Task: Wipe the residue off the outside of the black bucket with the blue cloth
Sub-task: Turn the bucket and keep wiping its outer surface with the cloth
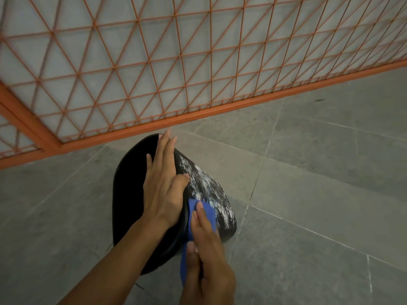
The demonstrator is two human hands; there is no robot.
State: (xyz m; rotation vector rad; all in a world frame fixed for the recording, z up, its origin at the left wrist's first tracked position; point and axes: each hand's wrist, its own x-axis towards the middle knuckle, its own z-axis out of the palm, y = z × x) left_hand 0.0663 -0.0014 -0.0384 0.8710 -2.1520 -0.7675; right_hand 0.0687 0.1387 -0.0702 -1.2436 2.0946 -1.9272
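Our left hand (164, 186) lies flat with straight fingers on the black bucket (130, 194) on the floor (319, 194). Our right hand (207, 256) holds the blue cloth (208, 213) against its white-spotted side.

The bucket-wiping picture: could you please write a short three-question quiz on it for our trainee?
1. True or false: the left hand lies flat on the black bucket.
2. Which hand holds the blue cloth?
A. left
B. right
C. both
3. Fill in: the white residue sits on the bucket's outside, on the side facing ____ in the picture.

Key
1. True; its fingers are straight.
2. B; the right hand presses it against the bucket.
3. Right.
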